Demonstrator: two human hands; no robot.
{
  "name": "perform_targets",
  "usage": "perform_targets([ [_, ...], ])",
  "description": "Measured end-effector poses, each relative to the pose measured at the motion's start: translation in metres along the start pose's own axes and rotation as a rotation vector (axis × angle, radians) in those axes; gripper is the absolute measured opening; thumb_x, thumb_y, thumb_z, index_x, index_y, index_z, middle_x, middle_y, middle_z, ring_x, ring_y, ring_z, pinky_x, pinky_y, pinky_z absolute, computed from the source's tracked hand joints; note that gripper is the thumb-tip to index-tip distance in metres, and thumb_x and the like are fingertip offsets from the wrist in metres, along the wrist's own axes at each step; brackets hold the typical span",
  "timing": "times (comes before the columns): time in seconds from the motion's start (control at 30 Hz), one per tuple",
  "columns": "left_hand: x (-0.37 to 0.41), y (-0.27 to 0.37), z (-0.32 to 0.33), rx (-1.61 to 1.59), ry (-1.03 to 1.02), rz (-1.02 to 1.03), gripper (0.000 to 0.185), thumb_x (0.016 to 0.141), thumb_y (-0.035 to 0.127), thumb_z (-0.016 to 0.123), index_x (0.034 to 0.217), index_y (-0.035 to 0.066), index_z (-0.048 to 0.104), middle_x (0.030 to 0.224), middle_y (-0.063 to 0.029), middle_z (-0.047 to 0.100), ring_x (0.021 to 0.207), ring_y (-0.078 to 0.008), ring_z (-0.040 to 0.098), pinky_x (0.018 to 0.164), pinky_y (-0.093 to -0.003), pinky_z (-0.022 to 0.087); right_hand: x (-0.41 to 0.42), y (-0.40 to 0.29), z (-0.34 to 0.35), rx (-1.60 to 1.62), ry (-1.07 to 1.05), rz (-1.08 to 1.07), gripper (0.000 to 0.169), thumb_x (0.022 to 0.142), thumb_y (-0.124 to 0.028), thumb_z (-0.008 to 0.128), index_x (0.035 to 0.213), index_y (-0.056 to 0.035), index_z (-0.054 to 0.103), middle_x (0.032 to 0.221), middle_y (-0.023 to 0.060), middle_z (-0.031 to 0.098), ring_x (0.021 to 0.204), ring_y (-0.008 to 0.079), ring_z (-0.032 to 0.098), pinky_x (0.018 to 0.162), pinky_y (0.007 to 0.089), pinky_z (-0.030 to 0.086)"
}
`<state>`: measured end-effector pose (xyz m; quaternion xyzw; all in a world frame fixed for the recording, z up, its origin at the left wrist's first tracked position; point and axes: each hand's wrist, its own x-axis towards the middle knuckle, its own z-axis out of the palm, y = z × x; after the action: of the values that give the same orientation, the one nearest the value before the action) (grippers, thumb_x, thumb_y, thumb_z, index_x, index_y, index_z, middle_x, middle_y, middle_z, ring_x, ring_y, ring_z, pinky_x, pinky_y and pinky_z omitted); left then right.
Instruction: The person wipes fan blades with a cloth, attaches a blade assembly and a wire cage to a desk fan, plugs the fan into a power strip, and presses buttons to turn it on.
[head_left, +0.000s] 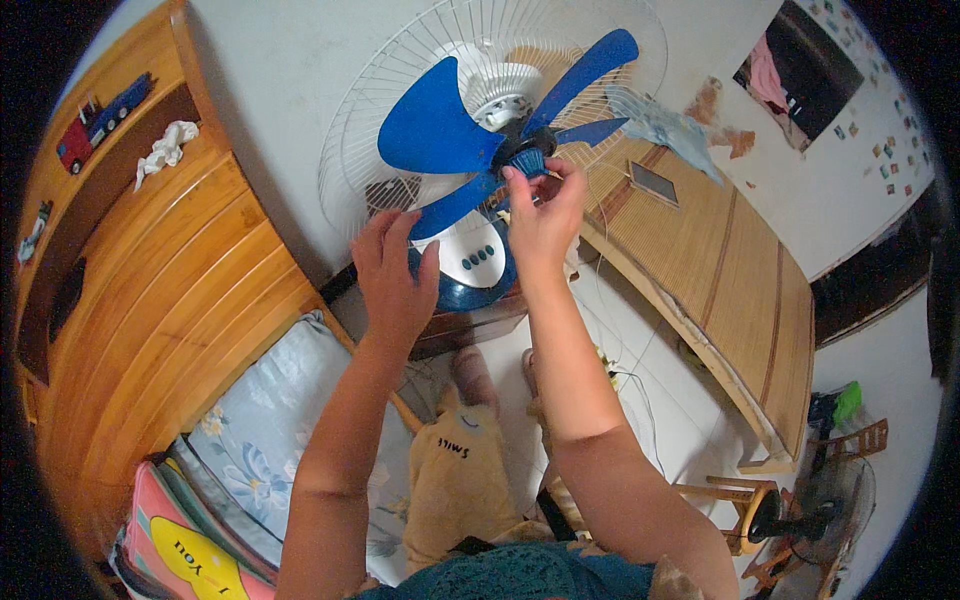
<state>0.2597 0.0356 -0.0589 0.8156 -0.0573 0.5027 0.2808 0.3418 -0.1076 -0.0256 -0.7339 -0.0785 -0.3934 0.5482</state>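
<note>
An electric fan stands before me without its front grille, its blue blades (435, 124) bare in front of the white wire rear guard (349, 112). My right hand (546, 210) pinches a ribbed blue blade cap (528, 162) between thumb and fingers at the blades' black hub (534, 141). At the tip of the lower blade (454, 206) is my left hand (394, 259), its fingers spread; whether the fingertips touch the blade I cannot tell. Below the blades, the fan's white and blue base (461, 259) shows several dark buttons.
On the left, a wooden headboard (202, 247) with a shelf borders a bed with a floral sheet (262, 442). A mat-covered wooden platform (690, 247) on the right carries a phone-like dark slab (652, 182). Cables (641, 397) cross the tiled floor near a wooden stool (754, 517) and another fan (832, 517).
</note>
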Motion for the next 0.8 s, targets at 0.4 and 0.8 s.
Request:
perform_targets([
  [0.4, 0.012, -0.022, 0.015, 0.149, -0.144, 0.056, 0.036, 0.073, 0.012, 0.066, 0.107, 0.007, 0.059, 0.107, -0.0077, 0.058, 0.104, -0.0276, 0.049, 0.086, -0.0417, 0.036, -0.005, 0.026, -0.008, 0.744, 0.005, 0.318, 0.028, 0.084, -0.005, 0.063, 0.107, -0.0043, 0.047, 0.097, 0.0070, 0.057, 0.090, 0.0171, 0.058, 0.085, 0.0317, 0.049],
  [0.8, 0.012, -0.029, 0.022, 0.090, -0.124, 0.027, 0.026, 0.070, 0.009, 0.063, 0.096, 0.009, 0.064, 0.097, -0.0009, 0.061, 0.099, -0.0212, 0.052, 0.082, -0.0385, 0.037, -0.009, 0.030, -0.001, 0.555, -0.019, 0.181, 0.036, 0.080, -0.004, 0.067, 0.109, -0.0043, 0.047, 0.087, 0.0017, 0.053, 0.077, 0.0083, 0.050, 0.071, 0.0204, 0.043],
])
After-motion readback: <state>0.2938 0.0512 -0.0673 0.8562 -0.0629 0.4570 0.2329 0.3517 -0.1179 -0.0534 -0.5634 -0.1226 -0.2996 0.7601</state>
